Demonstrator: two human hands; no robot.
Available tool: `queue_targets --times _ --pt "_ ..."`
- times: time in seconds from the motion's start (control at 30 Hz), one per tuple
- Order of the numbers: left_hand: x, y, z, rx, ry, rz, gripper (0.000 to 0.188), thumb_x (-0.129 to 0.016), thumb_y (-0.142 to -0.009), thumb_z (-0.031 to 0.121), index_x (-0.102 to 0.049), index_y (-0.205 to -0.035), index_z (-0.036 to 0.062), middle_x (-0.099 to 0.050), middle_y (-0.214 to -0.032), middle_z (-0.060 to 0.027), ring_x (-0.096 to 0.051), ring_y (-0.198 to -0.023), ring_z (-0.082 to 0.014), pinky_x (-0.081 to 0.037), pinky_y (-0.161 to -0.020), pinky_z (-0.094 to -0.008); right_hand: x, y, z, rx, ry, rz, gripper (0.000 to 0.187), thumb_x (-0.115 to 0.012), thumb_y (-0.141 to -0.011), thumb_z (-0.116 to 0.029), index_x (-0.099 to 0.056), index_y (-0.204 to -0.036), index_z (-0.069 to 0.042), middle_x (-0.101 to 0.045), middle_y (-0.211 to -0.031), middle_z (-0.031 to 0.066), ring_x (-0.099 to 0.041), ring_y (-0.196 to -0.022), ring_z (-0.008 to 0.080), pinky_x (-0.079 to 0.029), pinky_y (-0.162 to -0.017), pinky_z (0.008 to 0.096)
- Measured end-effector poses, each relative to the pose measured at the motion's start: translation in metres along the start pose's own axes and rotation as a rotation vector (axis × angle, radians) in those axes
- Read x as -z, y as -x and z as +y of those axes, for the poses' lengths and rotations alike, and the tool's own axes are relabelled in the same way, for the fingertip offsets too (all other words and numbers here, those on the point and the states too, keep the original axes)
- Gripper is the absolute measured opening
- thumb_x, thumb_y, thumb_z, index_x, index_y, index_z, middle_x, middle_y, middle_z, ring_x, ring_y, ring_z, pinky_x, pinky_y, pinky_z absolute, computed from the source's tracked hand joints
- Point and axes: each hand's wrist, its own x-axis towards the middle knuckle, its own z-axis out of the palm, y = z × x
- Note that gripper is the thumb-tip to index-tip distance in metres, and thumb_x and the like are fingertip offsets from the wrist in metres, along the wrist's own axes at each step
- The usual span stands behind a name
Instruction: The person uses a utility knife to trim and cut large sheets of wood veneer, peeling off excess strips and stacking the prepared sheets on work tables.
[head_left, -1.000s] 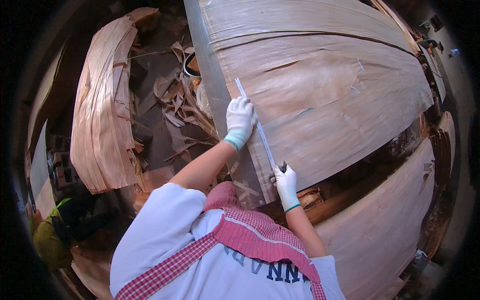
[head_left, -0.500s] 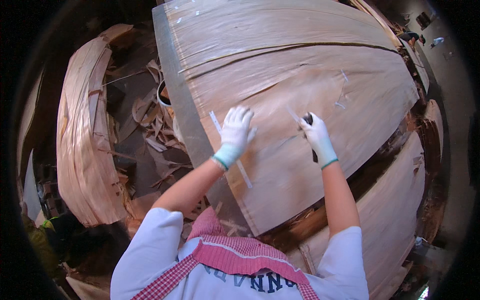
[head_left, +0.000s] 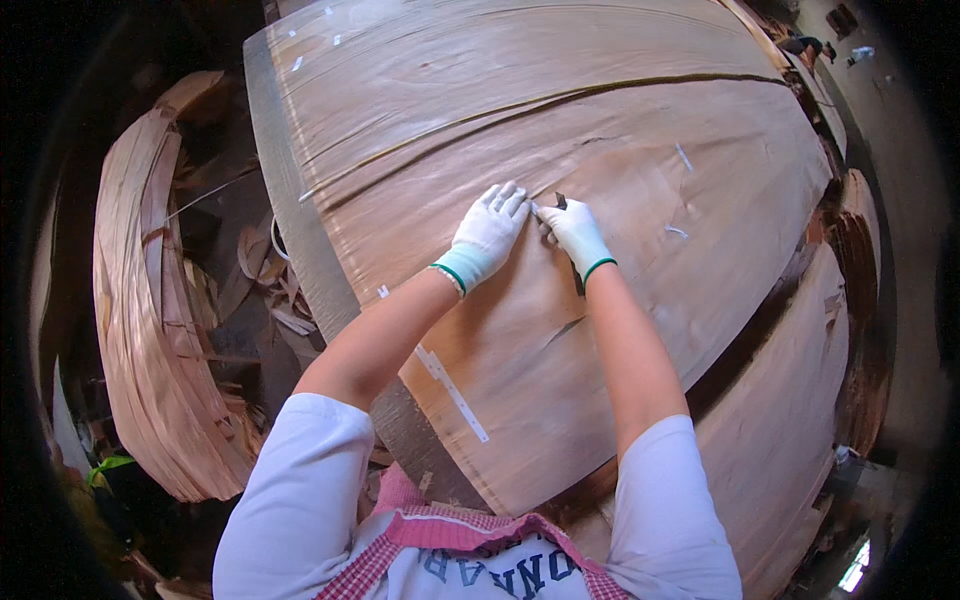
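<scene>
Both my hands wear white knit gloves and meet over a broad, thin wood veneer sheet (head_left: 650, 300). My left hand (head_left: 485, 238) lies on the veneer with its fingers stretched out, their tips beside the right fingertips. My right hand (head_left: 578, 238) is closed around a slim black knife-like tool (head_left: 578, 282), whose ends show above and below the fist. A small piece of white tape (head_left: 535, 208) shows between the two hands at the fingertips; the fingers partly hide it. White tape strips (head_left: 455, 395) stick along the veneer's left edge, nearer to me.
A long split (head_left: 560, 95) crosses the veneer stack farther off. Short tape pieces (head_left: 677, 231) lie to the right. Left of the stack are a grey board edge (head_left: 300, 210), veneer scraps (head_left: 290, 320) and a curled veneer bundle (head_left: 140, 320). More veneer (head_left: 770, 370) lies at right.
My left hand has moved right, off the edge tape, toward the right hand. My right hand has moved left and brought its tape strip down to the veneer. The view has shifted.
</scene>
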Motion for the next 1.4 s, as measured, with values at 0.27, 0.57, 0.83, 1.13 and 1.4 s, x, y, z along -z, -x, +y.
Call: queue_targets --times 0.27,0.57,0.83,1.13,1.4 --pt "0.018 -0.021 0.021 0.072 -0.067 -0.169 0.045 -0.044 -0.091 0.016 -0.047 -0.136 0.0126 -0.044 -0.141 -0.0240 -0.040 -0.134 -0.0327 -0.022 -0.115 -0.0441 -0.027 0.025 0.035 0.206 0.055 0.284 0.019 -0.067 -0.085 -0.017 -0.063 -0.087 0.002 -0.066 -0.073 0.0152 -0.063 -0.062 0.0234 -0.049 -0.056 0.0354" --pt "0.010 -0.022 0.140 -0.394 0.596 0.162 0.048 -0.051 -0.085 0.009 -0.049 -0.133 0.0113 -0.053 -0.133 -0.0171 -0.050 -0.125 -0.0297 -0.040 -0.105 -0.0405 0.107 0.090 0.112 -0.204 0.104 0.265 0.028 -0.068 -0.083 -0.025 -0.065 -0.085 0.002 -0.068 -0.074 0.0142 -0.063 -0.057 0.0208 -0.049 -0.052 0.0326" --pt "0.031 -0.005 0.070 0.131 0.938 0.281 0.053 -0.044 -0.081 -0.008 -0.049 -0.131 0.0069 -0.063 -0.116 -0.0201 -0.060 -0.109 -0.0359 -0.047 -0.092 -0.0416 0.122 0.249 0.214 -0.084 0.102 0.366 0.020 -0.065 -0.086 -0.018 -0.056 -0.079 -0.002 -0.057 -0.062 0.0035 -0.051 -0.050 0.0146 -0.042 -0.048 0.0327" --pt "0.109 0.323 0.101 0.944 1.064 -0.060 0.020 -0.052 -0.086 0.002 -0.057 -0.105 0.0003 -0.064 -0.089 -0.0102 -0.062 -0.080 -0.0167 -0.050 -0.073 -0.0291 0.030 0.408 0.268 -0.174 -0.077 0.421 0.015 -0.063 -0.090 -0.015 -0.063 -0.095 -0.002 -0.060 -0.075 0.0019 -0.060 -0.068 0.0156 -0.051 -0.065 0.0284" --pt "0.121 0.355 0.212 1.291 2.075 -0.052 0.041 -0.059 -0.094 0.014 -0.045 -0.127 -0.0057 -0.058 -0.116 -0.0131 -0.061 -0.100 -0.0211 -0.052 -0.085 -0.0322 -0.009 0.430 0.205 0.452 0.430 -0.003 0.054 -0.072 -0.079 -0.021 -0.051 -0.128 -0.013 -0.046 -0.133 0.0157 -0.062 -0.097 0.0311 -0.052 -0.080 0.0382"
